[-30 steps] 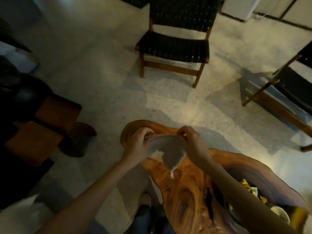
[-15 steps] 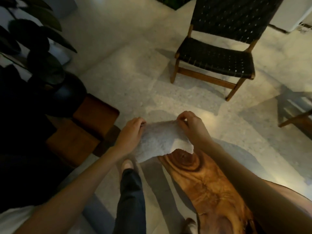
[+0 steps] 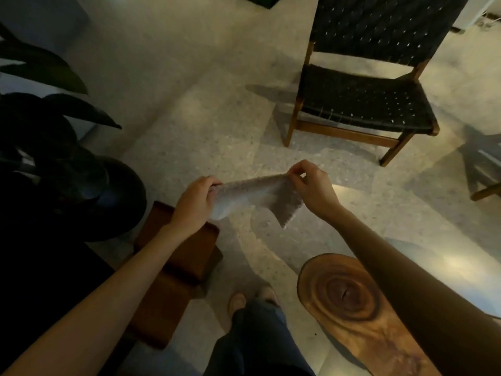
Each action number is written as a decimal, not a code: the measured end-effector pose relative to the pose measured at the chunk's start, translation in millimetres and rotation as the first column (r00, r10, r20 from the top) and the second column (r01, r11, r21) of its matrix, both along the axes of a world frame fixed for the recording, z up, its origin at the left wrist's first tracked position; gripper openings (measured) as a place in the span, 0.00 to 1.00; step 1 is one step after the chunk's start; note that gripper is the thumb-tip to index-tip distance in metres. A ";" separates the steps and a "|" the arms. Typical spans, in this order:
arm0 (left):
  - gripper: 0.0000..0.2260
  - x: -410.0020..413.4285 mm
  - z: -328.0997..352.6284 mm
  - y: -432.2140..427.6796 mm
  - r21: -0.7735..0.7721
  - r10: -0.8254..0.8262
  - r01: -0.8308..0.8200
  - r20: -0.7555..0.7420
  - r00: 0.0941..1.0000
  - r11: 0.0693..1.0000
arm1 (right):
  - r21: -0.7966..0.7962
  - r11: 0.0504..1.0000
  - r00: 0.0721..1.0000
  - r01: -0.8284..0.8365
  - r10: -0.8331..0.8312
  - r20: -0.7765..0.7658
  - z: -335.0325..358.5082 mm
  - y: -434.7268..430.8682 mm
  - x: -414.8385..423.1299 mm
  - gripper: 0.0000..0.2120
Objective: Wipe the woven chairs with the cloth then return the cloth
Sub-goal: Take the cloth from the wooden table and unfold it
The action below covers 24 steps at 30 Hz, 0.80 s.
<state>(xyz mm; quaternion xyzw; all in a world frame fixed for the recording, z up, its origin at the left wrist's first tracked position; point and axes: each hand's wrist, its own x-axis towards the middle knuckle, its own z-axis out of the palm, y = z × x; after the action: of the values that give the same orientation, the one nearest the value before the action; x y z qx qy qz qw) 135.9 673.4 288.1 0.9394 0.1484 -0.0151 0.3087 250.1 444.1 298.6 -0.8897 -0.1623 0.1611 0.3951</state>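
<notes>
Two hands; one cloth (image 3: 257,195); one full woven chair (image 3: 363,85); one wooden table (image 3: 352,308); one plant (image 3: 40,109).

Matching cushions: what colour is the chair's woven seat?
Black weave on the chair seat, brown wooden frame; head view.

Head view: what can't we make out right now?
- Woven chair: backrest top cut off by the top edge.
- Second chair: mostly cut off by the right edge.
- Cloth: ends hidden inside left hand and right hand.
- Plant: too dark for detail.
</notes>
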 end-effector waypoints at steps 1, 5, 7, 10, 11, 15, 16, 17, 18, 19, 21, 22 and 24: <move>0.11 13.4 -1.4 5.5 0.001 -0.007 0.007 0.008 1.000 1.000 | 0.008 1.000 1.000 0.018 -0.018 -0.001 -0.8 3.2 12.9 0.06; 0.10 71.2 -9.3 20.6 -0.008 -0.017 0.017 0.008 1.000 1.000 | -0.003 0.996 0.996 0.084 -0.084 0.023 -11.2 7.3 66.6 0.06; 0.09 104.1 -14.8 24.0 0.008 -0.028 0.028 0.003 1.000 1.000 | -0.011 0.994 0.994 0.106 -0.106 0.029 -18.2 6.9 94.6 0.06; 0.09 162.8 -25.0 22.2 0.036 -0.037 0.037 -0.009 0.999 0.999 | -0.006 0.991 0.991 0.135 -0.135 0.023 -32.8 4.2 144.1 0.06; 0.08 185.0 -29.4 20.5 0.041 -0.043 0.043 -0.019 0.999 0.998 | -0.001 0.989 0.989 0.147 -0.147 0.015 -38.3 2.2 162.3 0.06; 0.08 287.7 -47.9 9.0 0.011 -0.054 0.055 -0.069 0.996 0.998 | -0.030 0.980 0.980 0.196 -0.197 -0.028 -54.0 -15.2 243.3 0.05; 0.08 314.3 -50.3 4.1 -0.010 -0.051 0.051 -0.083 0.995 0.999 | -0.044 0.977 0.976 0.211 -0.213 -0.041 -55.9 -21.3 263.9 0.05; 0.08 340.6 -52.5 -1.4 -0.024 -0.051 0.049 -0.090 0.995 0.999 | -0.058 0.974 0.974 0.220 -0.223 -0.046 -57.2 -27.3 285.2 0.05; 0.08 367.0 -54.5 -7.1 -0.032 -0.055 0.052 -0.086 0.995 0.998 | -0.073 0.970 0.971 0.231 -0.235 -0.048 -57.6 -33.2 306.9 0.04; 0.08 392.8 -56.1 -13.0 -0.042 -0.058 0.055 -0.072 0.996 0.998 | -0.092 0.964 0.966 0.249 -0.254 -0.048 -56.8 -39.3 328.7 0.04; 0.07 439.4 -54.6 -25.2 -0.066 -0.033 0.030 -0.048 0.998 0.997 | -0.129 0.951 0.956 0.280 -0.288 -0.052 -52.8 -50.1 369.8 0.03; 0.07 460.9 -53.7 -30.9 -0.079 -0.019 0.016 -0.042 0.999 0.997 | -0.138 0.946 0.952 0.293 -0.302 -0.052 -50.4 -55.2 389.5 0.03; 0.07 502.7 -53.3 -41.0 -0.108 -0.017 0.014 -0.025 1.000 0.994 | -0.144 0.933 0.940 0.329 -0.337 -0.041 -44.9 -65.4 428.3 0.03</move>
<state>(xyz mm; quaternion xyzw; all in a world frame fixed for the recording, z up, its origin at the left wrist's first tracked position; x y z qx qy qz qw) 638.6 632.4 234.8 0.9222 0.1440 -0.0378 0.3568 678.4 378.7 253.7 -0.9233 0.0150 0.1312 0.3606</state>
